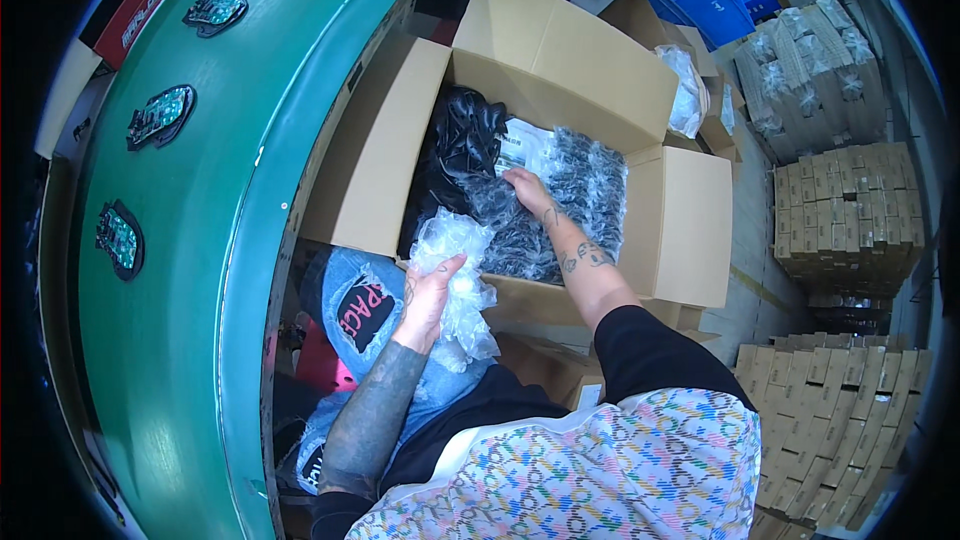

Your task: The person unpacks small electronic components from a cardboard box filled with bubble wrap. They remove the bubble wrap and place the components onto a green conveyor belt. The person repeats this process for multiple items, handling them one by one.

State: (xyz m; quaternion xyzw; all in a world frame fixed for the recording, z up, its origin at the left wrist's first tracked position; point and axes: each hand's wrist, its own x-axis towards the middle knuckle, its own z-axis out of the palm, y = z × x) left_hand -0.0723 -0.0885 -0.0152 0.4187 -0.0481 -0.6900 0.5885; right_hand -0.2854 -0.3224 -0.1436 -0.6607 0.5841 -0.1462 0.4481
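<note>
Left hand (428, 302) has fingers closed round clear plastic bags (464, 312); right hand (528, 192), finger opening and grip unclear, inside cardboard carton (692, 227).

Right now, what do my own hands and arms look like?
Your left hand and right hand are bare, without gloves. Tattooing covers most of the left forearm; the right forearm carries smaller separate tattoos. A short black sleeve shows on each side.

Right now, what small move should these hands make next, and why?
Perhaps the right hand should firm its hold on a dark plastic-wrapped piece: it reaches in among several in the open cardboard box, though any grip is hard to tell. The left hand is occupied, holding bunched clear plastic.
</note>
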